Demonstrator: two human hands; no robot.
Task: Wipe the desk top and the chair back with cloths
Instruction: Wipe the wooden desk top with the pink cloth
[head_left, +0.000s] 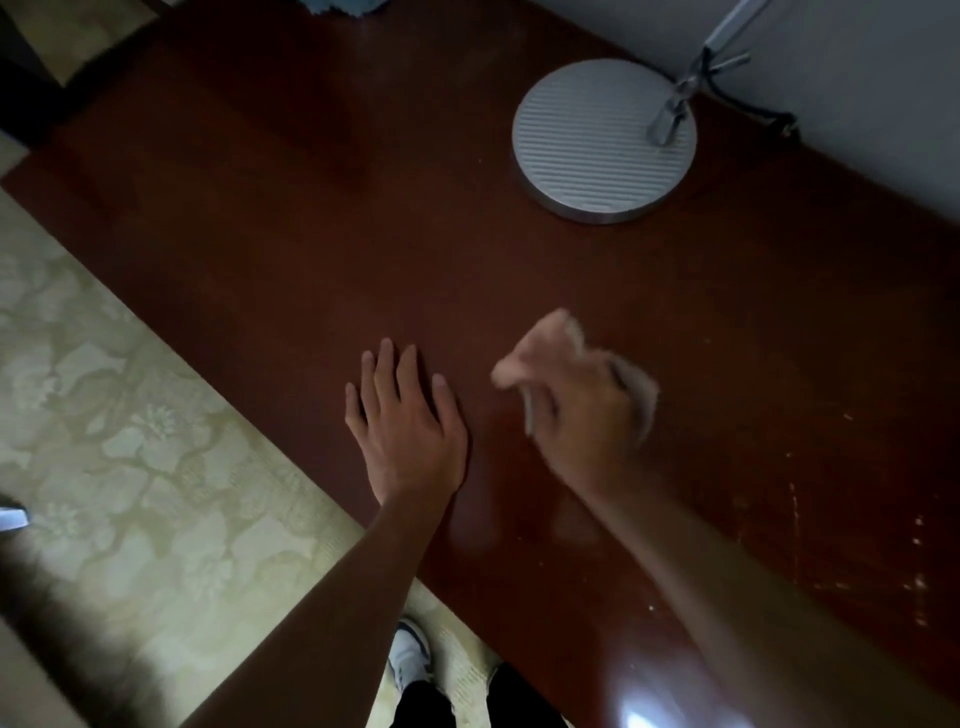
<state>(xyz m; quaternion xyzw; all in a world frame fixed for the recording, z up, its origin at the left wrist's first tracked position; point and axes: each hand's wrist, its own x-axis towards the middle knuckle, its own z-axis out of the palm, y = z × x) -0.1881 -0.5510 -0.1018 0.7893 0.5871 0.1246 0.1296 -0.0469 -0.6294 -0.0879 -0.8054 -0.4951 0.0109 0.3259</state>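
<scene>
Cloth (636, 384), soft and light, sits bunched on the desk (291, 249) under your blurred right hand (576, 410), fingers curled around it, so keep it gathered in your palm while your left hand (410, 431) rests flat, fingers spread.

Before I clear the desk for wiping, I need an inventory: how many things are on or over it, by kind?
Hands: 2, flat left hand, blurred right hand
Pale cloth in the right hand: 1
Round ribbed grey lamp base: 1
Blue fabric at the far edge: 1
Total: 5
</scene>
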